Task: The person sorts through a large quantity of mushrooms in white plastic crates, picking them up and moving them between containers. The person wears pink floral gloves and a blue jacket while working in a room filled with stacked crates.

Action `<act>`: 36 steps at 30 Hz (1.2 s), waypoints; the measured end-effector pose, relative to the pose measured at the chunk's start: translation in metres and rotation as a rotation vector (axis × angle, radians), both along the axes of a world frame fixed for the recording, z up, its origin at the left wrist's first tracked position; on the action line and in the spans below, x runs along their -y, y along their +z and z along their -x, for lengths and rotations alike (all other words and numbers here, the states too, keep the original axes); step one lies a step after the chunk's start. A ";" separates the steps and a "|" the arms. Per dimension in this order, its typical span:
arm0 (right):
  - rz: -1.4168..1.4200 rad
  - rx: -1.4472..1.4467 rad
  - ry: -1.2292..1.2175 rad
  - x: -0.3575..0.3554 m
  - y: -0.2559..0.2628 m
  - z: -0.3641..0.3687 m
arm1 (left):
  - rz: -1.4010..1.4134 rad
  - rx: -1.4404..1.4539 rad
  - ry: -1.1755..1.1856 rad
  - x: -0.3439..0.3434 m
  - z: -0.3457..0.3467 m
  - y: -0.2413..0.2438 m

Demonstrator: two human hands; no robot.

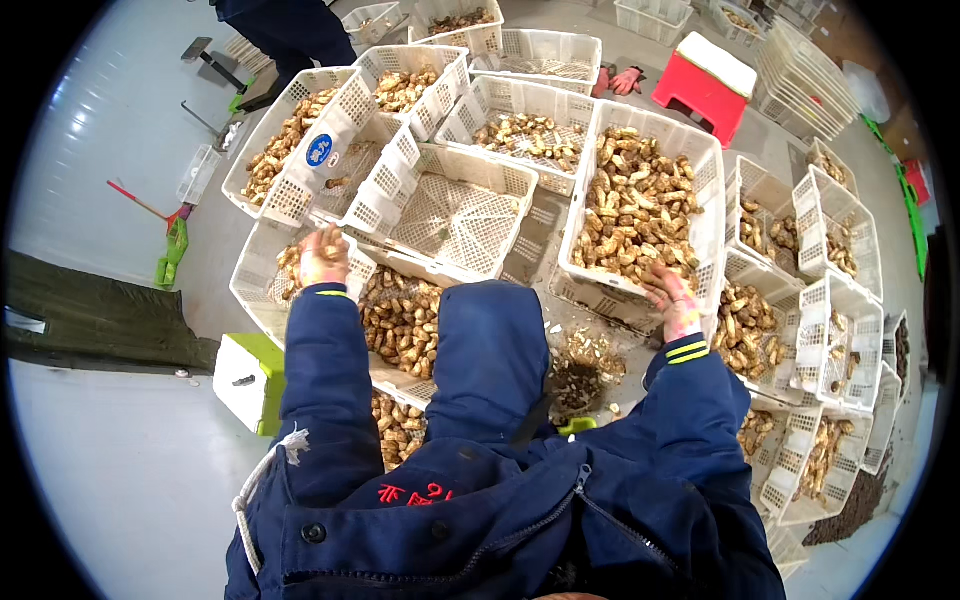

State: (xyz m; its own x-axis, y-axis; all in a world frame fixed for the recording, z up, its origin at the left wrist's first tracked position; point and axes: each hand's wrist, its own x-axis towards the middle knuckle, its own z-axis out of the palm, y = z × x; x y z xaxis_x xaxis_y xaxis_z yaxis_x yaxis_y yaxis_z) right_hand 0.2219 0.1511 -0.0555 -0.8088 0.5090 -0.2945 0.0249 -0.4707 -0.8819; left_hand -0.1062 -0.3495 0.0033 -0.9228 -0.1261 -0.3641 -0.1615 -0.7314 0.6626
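Note:
My left hand (324, 256) is over a white plastic crate (251, 262) at the left, beside a small heap of knobbly brown-and-cream mushrooms (289, 264); whether it holds one is hidden. At the right, my right hand (670, 296) reaches over the near rim of a crate (709, 157) heaped with similar mushrooms (634, 202), its fingertips against the nearest ones. Between the hands stands a crate (517, 180) with a bare lattice floor. More mushrooms (401, 322) fill a crate beside my knee.
Crates of mushrooms stand all round, several at the right (836, 337). Scraps and dark soil (581, 375) lie on the floor. A red stool (701, 86) with a white top and pink gloves (625, 80) are beyond. A person's dark-trousered legs (289, 34) show at the upper left.

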 end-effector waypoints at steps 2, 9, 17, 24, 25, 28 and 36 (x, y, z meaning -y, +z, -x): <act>-0.201 0.015 0.040 0.019 0.020 -0.015 | 0.131 -0.178 -0.379 -0.080 -0.053 0.009; -1.112 -0.063 0.128 0.110 0.115 -0.049 | -0.055 -0.109 -1.019 -0.268 -0.247 0.017; -0.920 -0.041 -0.080 0.105 0.052 -0.084 | 0.350 -0.394 -1.196 -0.275 -0.338 0.031; 0.185 -0.336 0.033 0.068 0.099 -0.113 | 0.325 -0.389 -1.338 -0.247 -0.310 0.046; 0.268 -0.448 0.039 0.071 0.104 -0.114 | 0.385 -0.424 -1.421 -0.243 -0.316 0.054; 0.303 -0.468 0.025 0.075 0.112 -0.117 | 0.328 -0.394 -1.640 -0.250 -0.338 0.062; 0.710 -0.575 0.329 0.088 0.115 -0.120 | -0.128 -0.266 -1.672 -0.267 -0.350 0.074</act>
